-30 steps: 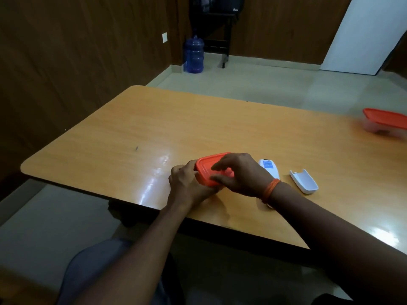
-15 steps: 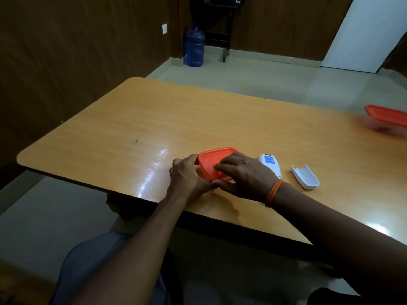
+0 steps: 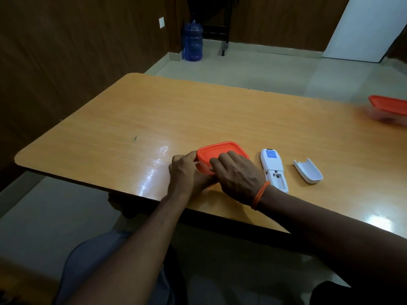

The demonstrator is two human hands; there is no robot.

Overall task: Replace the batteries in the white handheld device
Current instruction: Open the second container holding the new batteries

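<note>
- The left hand point(image 3: 187, 172) gripped the near-left corner of the orange-lidded container point(image 3: 222, 153), fingers curled around its side.
- The right hand point(image 3: 237, 175) lay flat over the lid, fingers pressed together.
- The white handheld device point(image 3: 273, 168) lay on the table point(image 3: 132, 119) at the container's 3 o'clock, battery bay open.
- Its battery cover point(image 3: 308, 170) rested further toward 3 o'clock, apart.

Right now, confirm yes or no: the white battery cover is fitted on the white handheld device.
No: the white battery cover lies apart from the white handheld device.
</note>
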